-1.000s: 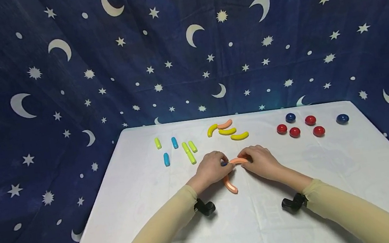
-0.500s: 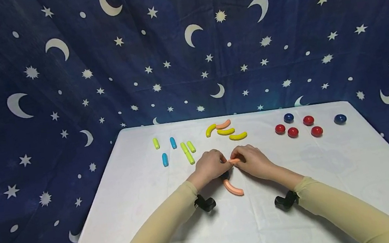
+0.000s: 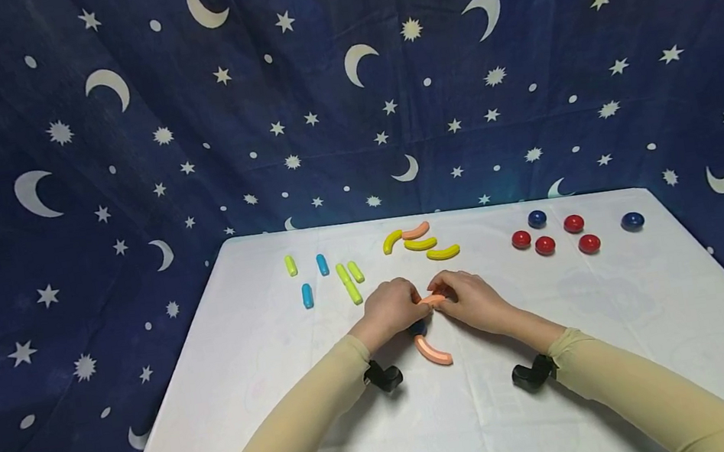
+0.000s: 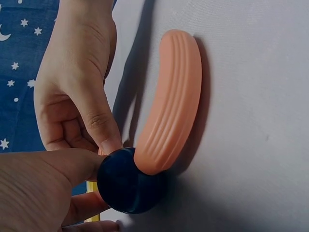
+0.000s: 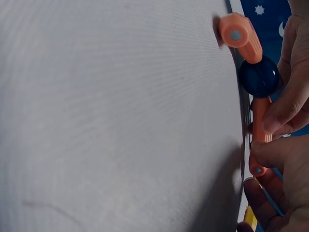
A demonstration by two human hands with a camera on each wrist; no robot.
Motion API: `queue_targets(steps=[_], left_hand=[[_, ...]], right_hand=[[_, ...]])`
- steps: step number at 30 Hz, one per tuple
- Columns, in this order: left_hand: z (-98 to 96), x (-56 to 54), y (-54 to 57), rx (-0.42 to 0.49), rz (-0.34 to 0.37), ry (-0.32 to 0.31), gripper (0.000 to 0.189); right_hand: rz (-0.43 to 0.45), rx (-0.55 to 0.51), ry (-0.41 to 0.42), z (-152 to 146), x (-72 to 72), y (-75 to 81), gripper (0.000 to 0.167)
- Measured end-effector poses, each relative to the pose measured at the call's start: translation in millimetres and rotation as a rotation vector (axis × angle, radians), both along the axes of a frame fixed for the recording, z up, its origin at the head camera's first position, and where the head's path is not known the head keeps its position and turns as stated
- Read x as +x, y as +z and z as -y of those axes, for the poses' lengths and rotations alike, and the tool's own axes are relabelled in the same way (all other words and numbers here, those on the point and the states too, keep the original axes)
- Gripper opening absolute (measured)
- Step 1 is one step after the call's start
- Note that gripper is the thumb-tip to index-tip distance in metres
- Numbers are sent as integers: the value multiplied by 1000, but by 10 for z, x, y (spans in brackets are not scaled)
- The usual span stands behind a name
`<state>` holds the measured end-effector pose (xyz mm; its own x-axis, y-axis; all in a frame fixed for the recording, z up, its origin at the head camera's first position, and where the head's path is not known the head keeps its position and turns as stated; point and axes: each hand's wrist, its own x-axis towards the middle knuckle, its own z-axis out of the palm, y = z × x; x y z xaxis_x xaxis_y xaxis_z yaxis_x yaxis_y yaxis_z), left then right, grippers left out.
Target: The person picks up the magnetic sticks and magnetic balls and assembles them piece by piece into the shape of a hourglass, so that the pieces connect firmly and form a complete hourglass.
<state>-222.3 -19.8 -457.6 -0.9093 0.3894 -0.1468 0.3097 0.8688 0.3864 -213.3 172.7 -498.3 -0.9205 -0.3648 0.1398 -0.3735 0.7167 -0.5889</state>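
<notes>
Fingers, in the head view, drawn narrow on both sides: left hand (image 3: 393,306) and right hand (image 3: 473,301) both pinching the held orange piece (image 3: 433,299), a curved bar just above the middle of the white worktop (image 3: 544,432). Under the left hand, partly hidden, a dark blue ball (image 3: 418,328); touching its near side and curving away to the right across the worktop, the second orange piece (image 3: 434,352). Farther back, lime sticks (image 3: 353,293) and light blue sticks (image 3: 307,296) to the left, yellow curved pieces (image 3: 420,244) beside a third orange piece (image 3: 415,231) near the back edge, red balls (image 3: 545,246) and spare blue balls (image 3: 633,222) well apart to the right. Behind everything, a starry backdrop (image 3: 287,90).

Left wrist view: second orange piece large and ridged along its length, one end against the ball, shadow alongside. Both thumbs close by the ball; held piece almost wholly hidden there.

Right wrist view: held piece running from the ball, one thumb on it near the ball, the other near its far end, a grey disc on the end face. Second piece touching the ball's opposite side. Hard to tell whether touching or clear of the worktop, the ball.
</notes>
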Motion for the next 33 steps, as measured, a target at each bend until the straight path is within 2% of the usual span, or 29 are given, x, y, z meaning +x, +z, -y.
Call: queue_targets(steps=[10, 18, 27, 33], left_hand=[[18, -10, -6, 11, 7, -1, 23], [50, 23, -28, 44, 11, 9, 20], [82, 39, -58, 63, 11, 12, 17], [85, 41, -46, 71, 30, 12, 18]], right_hand=[[5, 2, -12, -73, 4, -15, 35], [61, -31, -66, -260, 53, 78, 35], [55, -82, -213, -749, 58, 230, 36], [-13, -132, -273, -1171, 66, 344, 35]])
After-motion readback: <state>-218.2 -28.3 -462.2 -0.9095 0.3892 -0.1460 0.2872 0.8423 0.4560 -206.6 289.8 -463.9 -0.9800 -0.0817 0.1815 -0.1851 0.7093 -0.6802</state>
